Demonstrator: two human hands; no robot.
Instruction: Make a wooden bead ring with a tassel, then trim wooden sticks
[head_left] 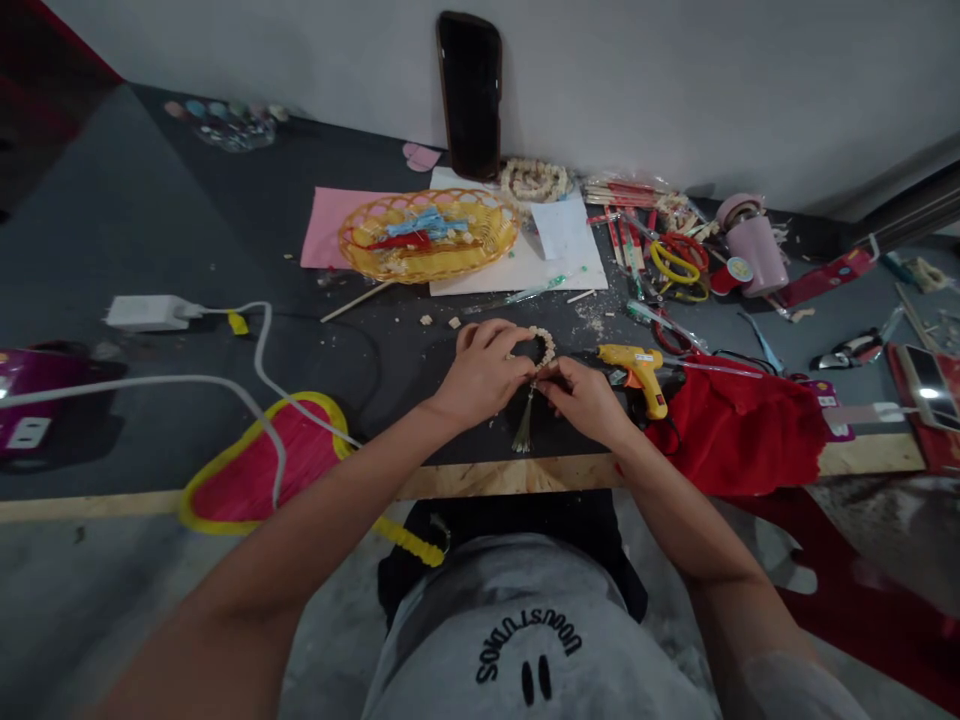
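Near the front edge of the dark table, a loop of pale beads [547, 345] lies between my two hands, with a green tassel [523, 432] hanging from its lower end toward me. My left hand [487, 370] is closed on the left side of the bead loop, thumb and fingertips together near the tassel's top. My right hand [579, 392] pinches at the joint of loop and tassel from the right. The fingers partly hide the beads and the cord there.
Beyond my hands stands a yellow woven basket [352, 262] with blue and red tassels. A yellow glue gun [637, 375] lies right of my right hand, beside a red cloth [739, 425]. A white cable [259, 345] and a pink-and-yellow heart shape [255, 470] are at left. A phone [470, 95] leans on the wall.
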